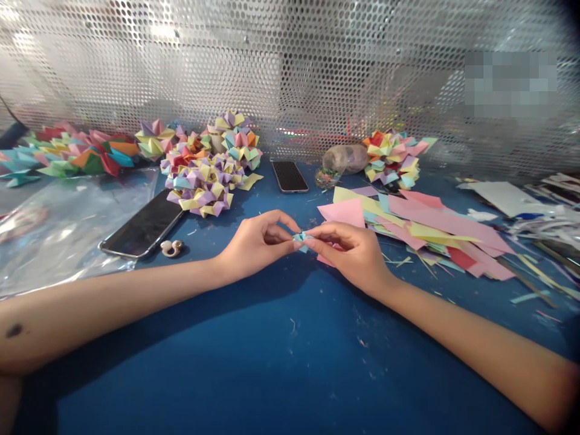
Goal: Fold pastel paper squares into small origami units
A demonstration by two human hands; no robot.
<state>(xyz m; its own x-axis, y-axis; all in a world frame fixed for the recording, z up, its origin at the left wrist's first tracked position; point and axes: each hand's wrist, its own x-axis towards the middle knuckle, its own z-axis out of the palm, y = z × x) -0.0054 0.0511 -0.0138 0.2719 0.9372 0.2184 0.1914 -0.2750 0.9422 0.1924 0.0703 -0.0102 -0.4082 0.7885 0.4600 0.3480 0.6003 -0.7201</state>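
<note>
A small light-blue folded paper piece (301,239) is pinched between both my hands over the blue table (290,362). My left hand (258,243) grips it from the left with thumb and fingers closed. From the right, my right hand (348,251) holds the same piece with closed fingertips. Just beyond my right hand lies a spread of pink, yellow and green paper sheets (421,226).
Piles of folded paper stars (206,178) sit at the back left, another star pile (393,156) at the back right. Two phones lie on the table: one phone (144,226) on the left, a second phone (290,176) in the middle. A clear plastic bag (58,229) lies left; paper scraps (544,211) right; a perforated metal wall (290,72) behind.
</note>
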